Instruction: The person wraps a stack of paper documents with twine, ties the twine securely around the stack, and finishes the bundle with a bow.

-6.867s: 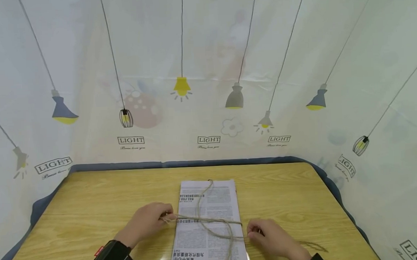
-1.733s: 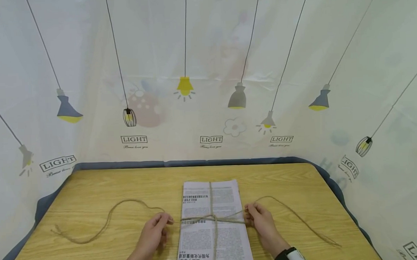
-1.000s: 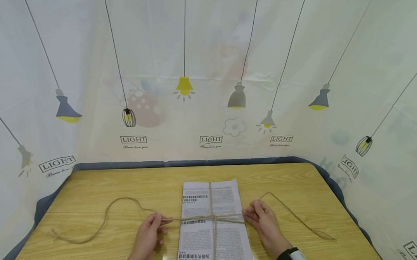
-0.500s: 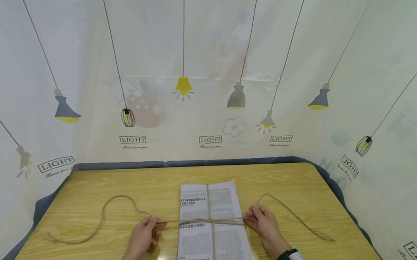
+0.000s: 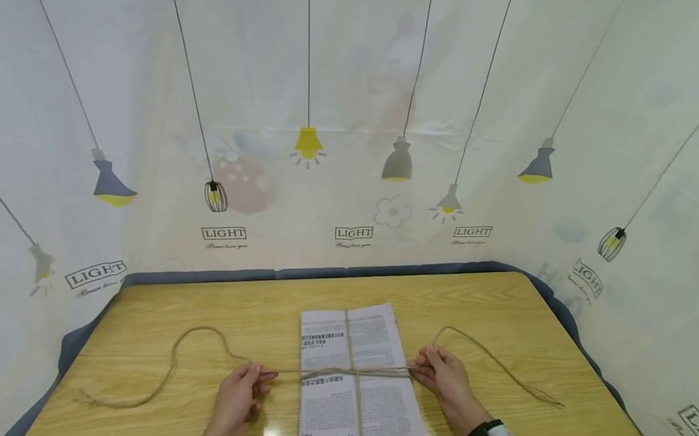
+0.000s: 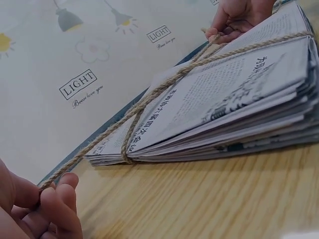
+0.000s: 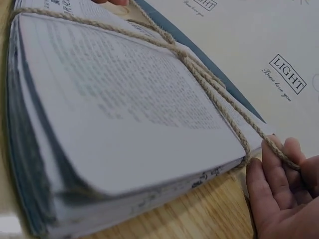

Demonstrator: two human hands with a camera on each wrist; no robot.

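Newspapers point(image 5: 356, 374) shifted left, twine point(image 5: 333, 373) taut

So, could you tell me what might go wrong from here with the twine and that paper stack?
The twine is only crossed on the newspaper stack, so it may slacken if the left hand or right hand eases off. Pulling harder might crease the stack's edges, where the twine bends. The loose tails on the table could snag.
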